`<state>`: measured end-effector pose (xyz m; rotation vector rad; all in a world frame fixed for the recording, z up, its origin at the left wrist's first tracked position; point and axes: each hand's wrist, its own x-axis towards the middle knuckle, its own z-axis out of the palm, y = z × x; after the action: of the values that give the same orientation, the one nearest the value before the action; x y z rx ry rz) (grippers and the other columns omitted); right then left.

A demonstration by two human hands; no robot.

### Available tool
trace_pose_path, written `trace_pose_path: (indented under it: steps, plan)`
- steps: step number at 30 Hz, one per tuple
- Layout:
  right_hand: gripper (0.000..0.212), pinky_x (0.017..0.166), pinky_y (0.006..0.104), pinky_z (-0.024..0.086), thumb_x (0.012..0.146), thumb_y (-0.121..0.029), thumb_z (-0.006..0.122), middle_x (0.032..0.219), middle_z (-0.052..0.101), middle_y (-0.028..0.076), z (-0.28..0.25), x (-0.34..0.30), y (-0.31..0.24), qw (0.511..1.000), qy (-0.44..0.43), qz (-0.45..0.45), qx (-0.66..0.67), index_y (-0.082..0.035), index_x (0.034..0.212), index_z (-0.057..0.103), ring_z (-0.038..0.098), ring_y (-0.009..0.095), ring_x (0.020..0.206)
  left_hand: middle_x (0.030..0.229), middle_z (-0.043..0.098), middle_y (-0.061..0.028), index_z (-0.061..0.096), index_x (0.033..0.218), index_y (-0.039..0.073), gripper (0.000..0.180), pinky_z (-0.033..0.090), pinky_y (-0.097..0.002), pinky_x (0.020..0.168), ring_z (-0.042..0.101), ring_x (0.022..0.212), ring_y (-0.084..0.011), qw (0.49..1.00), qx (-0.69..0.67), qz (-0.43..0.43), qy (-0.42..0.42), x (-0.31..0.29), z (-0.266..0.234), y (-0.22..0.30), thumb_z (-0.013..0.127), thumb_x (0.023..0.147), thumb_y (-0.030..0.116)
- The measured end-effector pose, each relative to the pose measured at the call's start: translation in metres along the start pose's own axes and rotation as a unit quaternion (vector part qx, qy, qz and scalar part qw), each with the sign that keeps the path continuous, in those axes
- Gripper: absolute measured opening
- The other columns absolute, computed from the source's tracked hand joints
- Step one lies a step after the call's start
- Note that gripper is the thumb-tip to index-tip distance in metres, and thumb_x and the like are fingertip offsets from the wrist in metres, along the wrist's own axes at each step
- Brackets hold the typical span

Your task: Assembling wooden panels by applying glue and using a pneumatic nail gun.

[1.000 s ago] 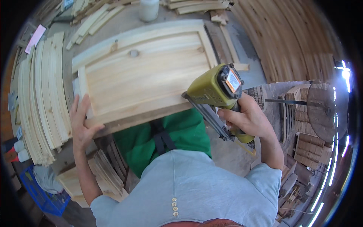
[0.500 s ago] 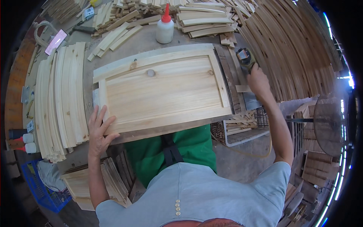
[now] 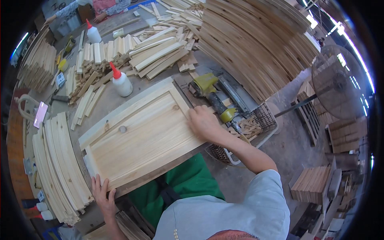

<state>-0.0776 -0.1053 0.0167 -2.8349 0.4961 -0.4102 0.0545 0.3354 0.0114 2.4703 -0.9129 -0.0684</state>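
A framed pale wooden cabinet door panel lies slanted on the workbench in front of me. My left hand is at its lower left corner, fingers stretched and apart against the edge. At the panel's right end, my right hand is closed over the frame edge, its fingertips partly hidden. Just beyond that hand a green and black nail gun lies on the bench, a hose fitting at its end. A white glue bottle with a red nozzle stands behind the panel.
Long wooden strips are stacked on the left. Short strips pile up behind, and tall boards stand at the far right. A basket of offcuts sits beside the bench, near a large fan. Another person works across the bench.
My right hand has let go of the nail gun, now lying on the bench, and moved onto the panel's right end. My left hand stays at the lower left corner. The view has turned rightward.
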Motion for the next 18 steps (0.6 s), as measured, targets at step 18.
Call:
trace_pose_path:
  steps: [18]
  plan:
    - [0.049, 0.071, 0.0318, 0.046, 0.086, -0.017, 0.065, 0.093, 0.055, 0.010, -0.038, -0.022, -0.009, 0.987, -0.018, 0.111, 0.118, 0.001, 0.129, 0.051, 0.053, 0.019, 0.078, 0.131, 0.054, -0.0138, 0.043, 0.135, -0.001, 0.041, 0.046, -0.0439, 0.102, 0.053, 0.121, -0.0255, 0.482, -0.844, -0.234, 0.018, 0.012, 0.123, 0.165, 0.053, 0.098, 0.014]
